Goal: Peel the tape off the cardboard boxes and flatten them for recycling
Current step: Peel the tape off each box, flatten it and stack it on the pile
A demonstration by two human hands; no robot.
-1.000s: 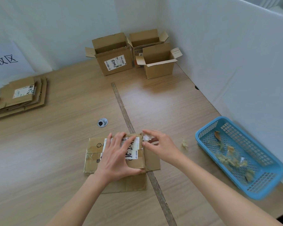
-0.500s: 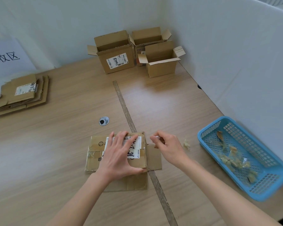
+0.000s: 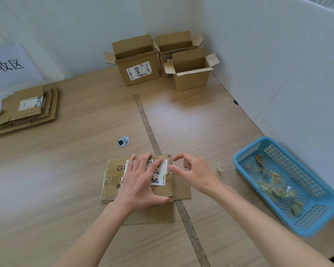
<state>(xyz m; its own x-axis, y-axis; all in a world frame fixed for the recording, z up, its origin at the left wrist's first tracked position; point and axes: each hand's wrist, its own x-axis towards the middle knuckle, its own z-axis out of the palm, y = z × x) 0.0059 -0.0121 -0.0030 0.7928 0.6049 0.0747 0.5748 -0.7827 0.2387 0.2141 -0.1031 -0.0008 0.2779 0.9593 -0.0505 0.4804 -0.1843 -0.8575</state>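
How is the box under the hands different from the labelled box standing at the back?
The near box lies low with tape across its top, pressed by the left hand; the back box stands upright, its top flaps open, untouched. Both are brown cardboard with white labels.

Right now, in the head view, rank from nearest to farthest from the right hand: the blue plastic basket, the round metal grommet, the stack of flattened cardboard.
From the right hand:
1. Blue plastic basket, to its right.
2. Round metal grommet, left and beyond.
3. Stack of flattened cardboard, far left.

The characters "回收区" are printed on a white sign [image 3: 7, 67] at left; "78059" is handwritten on an upright box's label [image 3: 139, 71].
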